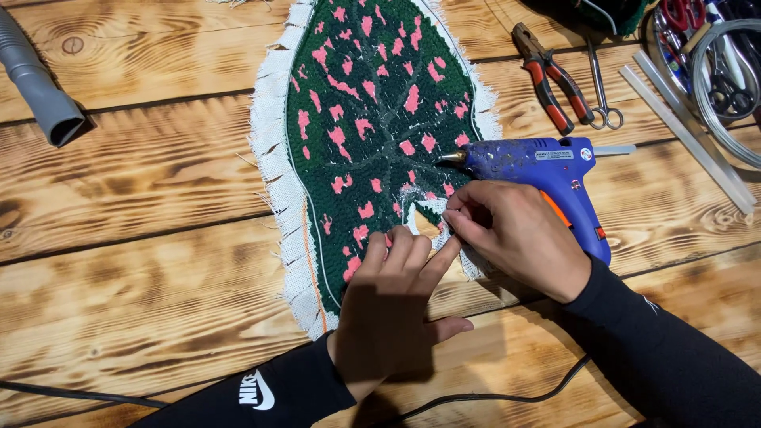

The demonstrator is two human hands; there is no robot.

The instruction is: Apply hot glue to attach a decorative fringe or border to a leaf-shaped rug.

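Note:
A leaf-shaped tufted piece (372,103), dark green with pink spots and a frayed white cloth border, lies on the wooden table (143,238). My left hand (396,305) presses flat on its lower edge, fingers spread beside a small notch. My right hand (515,230) pinches the white border flap at that notch, thumb and fingers closed on the cloth. A blue hot glue gun (547,170) lies on its side just behind my right hand, its nozzle pointing left onto the piece, a clear glue stick poking out the back. Both arms wear black sleeves.
Red-handled pliers (551,79) and small metal scissors (600,87) lie at the upper right, with clear glue sticks (686,131) and a coil of wire (725,71) beyond. A grey hose end (40,87) rests upper left. A black cord (491,394) runs along the front edge.

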